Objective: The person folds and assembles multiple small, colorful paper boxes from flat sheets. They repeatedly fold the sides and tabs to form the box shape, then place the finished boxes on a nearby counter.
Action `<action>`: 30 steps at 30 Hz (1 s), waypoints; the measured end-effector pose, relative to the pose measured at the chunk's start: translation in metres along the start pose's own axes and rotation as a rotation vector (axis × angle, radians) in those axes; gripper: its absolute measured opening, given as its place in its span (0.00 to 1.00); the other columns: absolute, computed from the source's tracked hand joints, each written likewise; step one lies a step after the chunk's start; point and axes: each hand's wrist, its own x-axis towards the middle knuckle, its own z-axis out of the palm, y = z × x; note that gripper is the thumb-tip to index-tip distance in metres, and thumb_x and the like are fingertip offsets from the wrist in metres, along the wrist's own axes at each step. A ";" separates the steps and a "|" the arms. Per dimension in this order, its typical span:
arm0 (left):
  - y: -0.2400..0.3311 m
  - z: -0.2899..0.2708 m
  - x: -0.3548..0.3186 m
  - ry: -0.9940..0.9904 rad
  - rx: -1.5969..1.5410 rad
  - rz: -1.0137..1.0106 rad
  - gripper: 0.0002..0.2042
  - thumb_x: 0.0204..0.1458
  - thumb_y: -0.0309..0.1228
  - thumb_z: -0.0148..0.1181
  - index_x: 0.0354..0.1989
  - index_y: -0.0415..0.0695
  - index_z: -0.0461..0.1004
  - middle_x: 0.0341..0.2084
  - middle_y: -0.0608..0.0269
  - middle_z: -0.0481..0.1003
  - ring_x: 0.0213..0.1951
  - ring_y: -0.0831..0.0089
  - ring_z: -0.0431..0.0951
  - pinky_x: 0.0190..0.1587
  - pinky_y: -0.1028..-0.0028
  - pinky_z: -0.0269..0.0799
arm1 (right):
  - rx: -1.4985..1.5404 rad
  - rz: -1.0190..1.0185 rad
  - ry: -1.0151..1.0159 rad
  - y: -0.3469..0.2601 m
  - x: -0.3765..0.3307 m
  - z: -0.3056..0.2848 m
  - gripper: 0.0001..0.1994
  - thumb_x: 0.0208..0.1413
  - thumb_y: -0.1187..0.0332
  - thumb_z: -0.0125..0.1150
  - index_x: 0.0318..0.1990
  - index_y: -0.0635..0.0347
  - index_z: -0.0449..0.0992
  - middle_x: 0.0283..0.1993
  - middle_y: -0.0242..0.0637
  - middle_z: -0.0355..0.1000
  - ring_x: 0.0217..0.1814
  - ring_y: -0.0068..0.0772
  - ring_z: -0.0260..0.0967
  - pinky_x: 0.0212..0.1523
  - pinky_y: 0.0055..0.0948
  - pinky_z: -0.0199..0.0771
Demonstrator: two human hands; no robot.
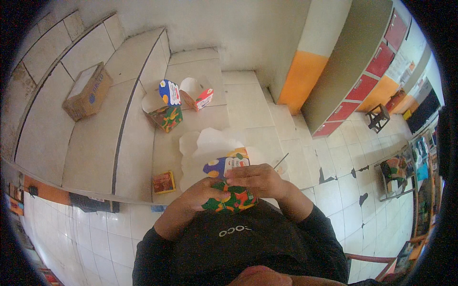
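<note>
both hands, left hand [202, 194] and right hand [257, 180], curl their fingers around a colourful carton box [229, 198] at chest height.

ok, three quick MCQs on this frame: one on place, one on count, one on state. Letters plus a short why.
1. Where does the brown cardboard box lie?
A. on the tiled ledge, far left
B. on the floor by the stool
C. in the person's lap

2. How many folded colourful paper boxes stand on the ledge beyond the hands?
A. one
B. two
C. four

3. What state is the colourful paper box at the person's chest in?
A. lying untouched
B. gripped by both hands
C. held by one hand only

Answers:
1 A, it sits on the tiled ledge at the far left.
2 B, one green-patterned box and one red-sided box.
3 B, left hand and right hand both clasp it.
</note>
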 end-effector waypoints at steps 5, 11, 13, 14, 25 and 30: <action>0.003 0.021 -0.007 0.145 0.128 0.098 0.24 0.41 0.18 0.59 0.50 0.39 0.63 0.42 0.61 0.71 0.46 0.71 0.70 0.49 0.70 0.66 | -0.036 -0.171 -0.221 0.003 0.006 -0.015 0.15 0.47 0.68 0.52 0.44 0.59 0.73 0.53 0.43 0.66 0.54 0.44 0.65 0.53 0.36 0.66; 0.014 0.017 -0.011 0.162 0.485 0.032 0.16 0.42 0.22 0.60 0.42 0.39 0.71 0.35 0.64 0.74 0.39 0.75 0.72 0.45 0.75 0.66 | -0.226 0.183 -0.551 -0.038 0.033 -0.051 0.16 0.48 0.70 0.50 0.47 0.58 0.71 0.54 0.43 0.66 0.51 0.40 0.68 0.49 0.35 0.69; 0.019 0.015 -0.020 0.172 0.590 -0.040 0.13 0.43 0.24 0.61 0.39 0.39 0.74 0.32 0.65 0.75 0.36 0.77 0.72 0.43 0.77 0.66 | -0.274 0.309 -0.556 -0.039 0.040 -0.070 0.17 0.48 0.69 0.50 0.48 0.58 0.69 0.53 0.43 0.66 0.49 0.38 0.69 0.47 0.34 0.70; 0.017 0.013 -0.025 0.164 0.590 -0.019 0.12 0.43 0.25 0.61 0.38 0.39 0.75 0.30 0.65 0.76 0.35 0.78 0.72 0.42 0.77 0.66 | -0.271 0.243 -0.498 -0.034 0.039 -0.082 0.18 0.49 0.68 0.50 0.49 0.57 0.69 0.52 0.43 0.67 0.47 0.37 0.70 0.46 0.34 0.71; 0.028 0.028 -0.024 0.192 0.738 0.227 0.10 0.46 0.29 0.60 0.35 0.36 0.75 0.27 0.65 0.76 0.31 0.82 0.70 0.37 0.79 0.66 | -0.351 0.025 -0.078 -0.034 0.037 -0.034 0.19 0.40 0.67 0.64 0.43 0.61 0.73 0.35 0.40 0.68 0.36 0.38 0.68 0.36 0.30 0.71; 0.028 0.032 -0.022 0.201 0.825 0.176 0.10 0.45 0.29 0.61 0.33 0.37 0.75 0.23 0.68 0.75 0.28 0.83 0.70 0.34 0.79 0.65 | -0.276 -0.208 -0.303 -0.029 0.040 -0.042 0.16 0.42 0.71 0.56 0.42 0.63 0.73 0.33 0.38 0.66 0.35 0.35 0.68 0.33 0.29 0.70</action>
